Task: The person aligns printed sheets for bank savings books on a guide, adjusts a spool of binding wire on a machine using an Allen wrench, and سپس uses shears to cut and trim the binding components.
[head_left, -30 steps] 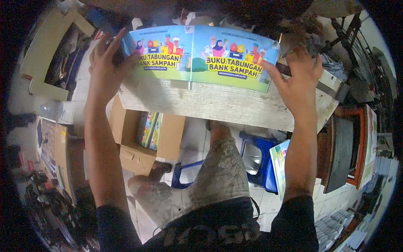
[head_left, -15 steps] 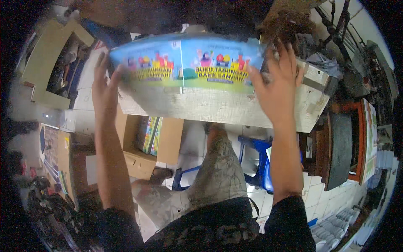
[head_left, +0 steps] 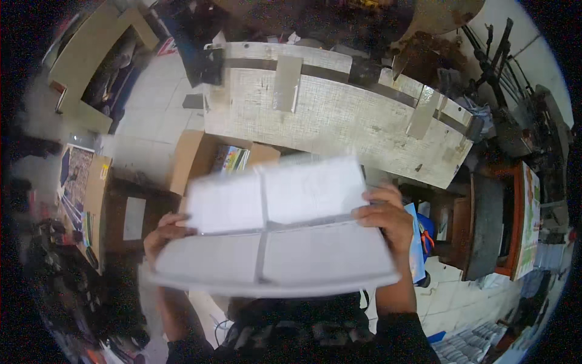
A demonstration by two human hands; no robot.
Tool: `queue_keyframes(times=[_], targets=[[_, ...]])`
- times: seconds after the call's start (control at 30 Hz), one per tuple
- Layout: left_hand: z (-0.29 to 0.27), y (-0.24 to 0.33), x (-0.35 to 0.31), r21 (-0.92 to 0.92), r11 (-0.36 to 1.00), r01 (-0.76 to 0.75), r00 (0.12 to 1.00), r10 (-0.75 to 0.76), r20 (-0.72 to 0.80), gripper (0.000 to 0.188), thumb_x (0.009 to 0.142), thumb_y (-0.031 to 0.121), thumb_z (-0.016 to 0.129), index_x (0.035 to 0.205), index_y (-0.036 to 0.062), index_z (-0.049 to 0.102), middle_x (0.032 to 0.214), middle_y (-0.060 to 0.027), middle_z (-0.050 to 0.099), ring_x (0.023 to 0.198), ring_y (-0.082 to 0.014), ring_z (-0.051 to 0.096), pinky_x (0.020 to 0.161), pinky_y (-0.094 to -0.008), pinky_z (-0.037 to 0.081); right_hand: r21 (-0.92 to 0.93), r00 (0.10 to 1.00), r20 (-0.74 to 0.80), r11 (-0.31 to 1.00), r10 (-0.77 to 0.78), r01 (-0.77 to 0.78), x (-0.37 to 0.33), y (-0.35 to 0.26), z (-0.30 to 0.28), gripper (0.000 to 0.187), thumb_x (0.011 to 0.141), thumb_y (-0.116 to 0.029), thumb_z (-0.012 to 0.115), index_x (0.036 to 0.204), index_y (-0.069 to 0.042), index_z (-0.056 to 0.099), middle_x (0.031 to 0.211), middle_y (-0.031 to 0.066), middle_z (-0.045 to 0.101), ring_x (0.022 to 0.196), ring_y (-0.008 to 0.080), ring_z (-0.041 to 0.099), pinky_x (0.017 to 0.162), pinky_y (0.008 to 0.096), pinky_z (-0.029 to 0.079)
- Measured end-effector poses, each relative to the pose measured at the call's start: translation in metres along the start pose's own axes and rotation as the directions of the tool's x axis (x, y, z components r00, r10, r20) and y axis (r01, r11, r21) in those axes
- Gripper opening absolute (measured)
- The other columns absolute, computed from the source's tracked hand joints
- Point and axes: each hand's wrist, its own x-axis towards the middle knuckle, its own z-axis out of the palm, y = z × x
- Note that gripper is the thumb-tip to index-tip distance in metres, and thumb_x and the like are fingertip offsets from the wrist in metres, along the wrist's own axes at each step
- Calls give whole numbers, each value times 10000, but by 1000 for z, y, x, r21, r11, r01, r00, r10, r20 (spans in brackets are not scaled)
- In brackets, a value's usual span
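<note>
A wide white panelled sheet, blurred by motion, is held up in front of my body. Grey bands cross near its middle and split it into several white panels. My left hand grips its left edge, fingers curled over the rim. At the right edge, my right hand has its fingers closed on the sheet. Beyond it lies a pale, woven-patterned bench top with a tan strip across it. The sheet hides my lap and part of the floor.
An open cardboard box with colourful booklets stands beyond my left hand. Right of my right hand are a light-blue sheet and dark wooden furniture. A board-topped table stands at the left.
Colourful blue printed sheets showed between my hands over the bench; now white panels show between them. Both hands have come back toward my body, and the bench top is uncovered.
</note>
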Motion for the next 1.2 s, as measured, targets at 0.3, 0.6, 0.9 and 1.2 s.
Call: queue_keyframes(times=[0.3, 0.6, 0.9, 1.2], targets=[[0, 17, -32, 34, 991, -129, 929, 133, -345, 197, 825, 32, 644, 678, 37, 513, 827, -166, 702, 1116, -293, 612, 1025, -460, 417, -174, 970, -119, 967, -210, 188, 4, -45, 1, 75, 760, -195, 719, 761, -172, 647, 915, -11, 735, 1062, 226, 626, 1020, 477, 331], [-13, 30, -36, 187, 915, -357, 883, 396, -252, 280, 912, 171, 552, 699, -3, 605, 883, -208, 706, 1181, -348, 571, 1052, -457, 381, -220, 932, -179, 936, -315, 274, -10, -42, -2, 85, 835, -271, 626, 796, -196, 629, 867, -16, 723, 1034, 242, 632, 1055, 552, 303], [-26, 54, -34, 232, 882, -411, 875, 453, -172, 106, 791, 83, 680, 706, 44, 630, 882, -142, 725, 1133, -347, 604, 997, -484, 416, -278, 941, -82, 915, -327, 293, -12, -32, -5, 104, 878, -317, 614, 869, -221, 574, 953, -34, 694, 1090, 233, 592, 1072, 585, 298], [-29, 64, -35, 325, 857, -400, 869, 467, -164, 85, 806, 123, 713, 764, 108, 641, 913, -87, 734, 1096, -333, 631, 947, -452, 428, -208, 891, 74, 867, -448, 453, -10, -4, -14, 208, 898, -364, 601, 951, -164, 577, 1040, 37, 666, 1148, 299, 559, 1041, 643, 258]])
